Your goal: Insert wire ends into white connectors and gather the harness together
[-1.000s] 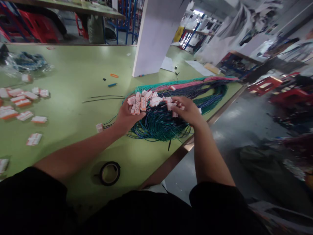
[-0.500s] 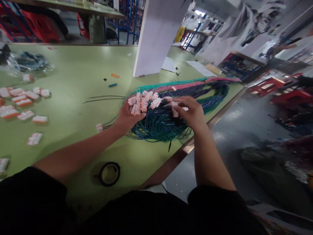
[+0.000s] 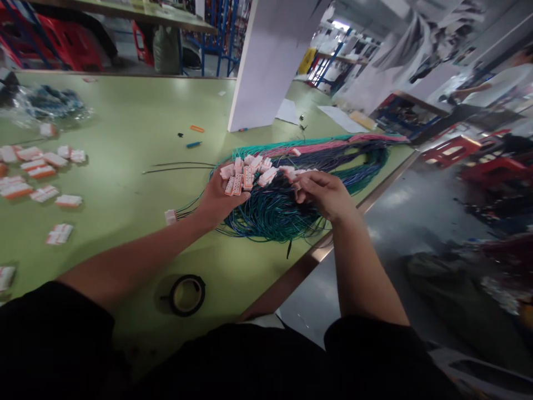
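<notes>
A big coil of green, blue and pink wires point(image 3: 291, 214) lies at the right edge of the green table point(image 3: 137, 122). Its ends carry white connectors with orange faces point(image 3: 244, 175). My left hand point(image 3: 216, 203) is closed on a bunch of these connectors just above the coil. My right hand point(image 3: 322, 194) is curled over the coil to the right, fingers pinched on another white connector point(image 3: 297, 175). One more connector point(image 3: 169, 216) lies on the table by my left wrist.
Several loose white and orange connectors point(image 3: 39, 178) are scattered at the left. A roll of black tape point(image 3: 186, 294) sits near the front edge. A white pillar point(image 3: 266, 61) rises from the table behind the coil. Bagged wires point(image 3: 50, 105) lie far left. Red stools point(image 3: 449, 147) stand on the floor to the right.
My right hand has drawn back slightly toward me and curled tighter over its connector. My left hand has kept its bunch almost still.
</notes>
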`<state>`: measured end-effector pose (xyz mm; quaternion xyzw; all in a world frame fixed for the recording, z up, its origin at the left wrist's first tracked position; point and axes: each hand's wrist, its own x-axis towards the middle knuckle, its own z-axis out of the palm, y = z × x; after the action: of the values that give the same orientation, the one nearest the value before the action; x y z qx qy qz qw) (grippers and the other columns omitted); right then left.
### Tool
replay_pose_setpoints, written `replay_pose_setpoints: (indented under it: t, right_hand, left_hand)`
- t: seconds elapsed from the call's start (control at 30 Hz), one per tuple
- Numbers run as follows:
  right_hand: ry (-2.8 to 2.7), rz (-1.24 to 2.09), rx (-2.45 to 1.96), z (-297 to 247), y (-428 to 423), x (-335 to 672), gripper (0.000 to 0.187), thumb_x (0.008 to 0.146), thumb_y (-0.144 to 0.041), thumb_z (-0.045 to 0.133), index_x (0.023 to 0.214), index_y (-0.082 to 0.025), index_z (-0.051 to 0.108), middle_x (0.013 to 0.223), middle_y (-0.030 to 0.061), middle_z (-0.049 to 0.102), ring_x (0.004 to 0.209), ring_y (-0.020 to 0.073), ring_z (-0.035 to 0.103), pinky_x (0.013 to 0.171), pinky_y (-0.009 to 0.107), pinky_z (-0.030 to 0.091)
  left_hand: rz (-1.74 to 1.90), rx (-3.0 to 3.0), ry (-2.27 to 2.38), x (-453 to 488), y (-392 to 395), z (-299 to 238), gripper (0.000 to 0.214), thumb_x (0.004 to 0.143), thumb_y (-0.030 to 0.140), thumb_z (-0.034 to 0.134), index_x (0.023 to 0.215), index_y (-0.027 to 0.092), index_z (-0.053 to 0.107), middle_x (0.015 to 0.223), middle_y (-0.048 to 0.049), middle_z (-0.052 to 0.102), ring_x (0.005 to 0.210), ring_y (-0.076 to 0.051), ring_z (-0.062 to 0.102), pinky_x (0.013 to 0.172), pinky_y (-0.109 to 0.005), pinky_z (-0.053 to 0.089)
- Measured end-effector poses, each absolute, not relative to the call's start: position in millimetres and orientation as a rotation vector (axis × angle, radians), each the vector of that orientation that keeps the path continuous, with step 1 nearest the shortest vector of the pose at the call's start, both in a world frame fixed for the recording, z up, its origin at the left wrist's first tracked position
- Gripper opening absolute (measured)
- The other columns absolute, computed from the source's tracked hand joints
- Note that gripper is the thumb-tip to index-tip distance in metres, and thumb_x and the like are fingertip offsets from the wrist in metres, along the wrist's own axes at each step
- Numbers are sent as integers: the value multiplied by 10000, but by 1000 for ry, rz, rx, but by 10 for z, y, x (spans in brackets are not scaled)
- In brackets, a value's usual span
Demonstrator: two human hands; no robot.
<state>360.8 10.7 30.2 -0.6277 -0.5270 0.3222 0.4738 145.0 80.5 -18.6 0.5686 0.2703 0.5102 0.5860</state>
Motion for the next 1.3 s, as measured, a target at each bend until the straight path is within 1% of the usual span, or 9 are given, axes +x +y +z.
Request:
replay_pose_setpoints:
  t: [0.1,0.23,0.63,0.7,0.9,1.03,1.13,1.23,1.3]
  right_hand:
    - [-1142,926,-1476,277,157,3526,357,590,-503,709,626,-177,569,503,-27,548,356,66,424,333,216,319]
    - [-1054,1016,-1453,261,197,3468,391,555,-510,724,658,-186,532,472,-37,562,303,48,345,277,207,227]
    - [-1116,1017,-1351,245,209,3446,390,589,-521,718,636,-181,534,486,-34,538,321,29,342,280,186,185]
    - [-1116,987,-1354,225,210,3459,363,604,-503,710,643,-185,540,500,-38,527,339,35,362,288,186,209]
    - [-1017,877,-1458,163,253,3426,233,702,-429,552,685,-201,506,587,-30,533,459,96,541,402,223,426]
    - [-912,797,-1546,176,312,3382,157,630,-317,534,682,-204,439,744,-14,556,500,110,567,356,221,397]
    - [-963,621,-1691,169,366,3416,232,617,-289,568,809,-225,454,733,-28,557,450,102,511,336,219,356]
    - [-1217,360,-1840,127,434,3490,385,615,-221,598,990,-236,511,739,-19,580,519,122,520,439,259,426]
    - [-1405,221,-1892,97,474,3528,322,641,-179,570,961,-217,579,779,11,620,639,158,563,590,324,481]
  left_hand:
    - [1185,1335,628,1447,805,-176,545,543,120,691,1056,168,513,1081,-74,631,1094,-255,559,952,-384,472]
    - [1173,1329,620,1447,801,-156,536,539,116,688,1042,178,512,1083,-68,632,1087,-253,561,958,-387,471]
    - [1201,1323,603,1448,799,-177,553,538,118,704,1056,160,517,1078,-78,636,1114,-262,545,972,-393,452]
    - [1200,1324,599,1447,795,-169,555,538,119,705,1059,155,519,1088,-85,635,1114,-262,545,980,-391,445]
    - [1212,1325,604,1448,798,-171,535,538,115,711,1043,152,537,1077,-83,645,1077,-252,570,963,-373,460]
    - [1212,1310,609,1449,799,-169,540,529,115,711,1041,155,546,1059,-74,653,1070,-248,575,953,-372,466]
    - [1205,1284,614,1456,797,-169,555,520,119,713,1048,147,546,1054,-81,653,1053,-249,584,943,-375,472]
    - [1211,1262,611,1464,795,-169,574,508,113,714,1056,145,543,1062,-87,650,1050,-252,586,937,-379,476]
    - [1208,1268,613,1465,795,-168,570,516,112,709,1059,151,543,1067,-82,650,1053,-248,585,941,-381,472]
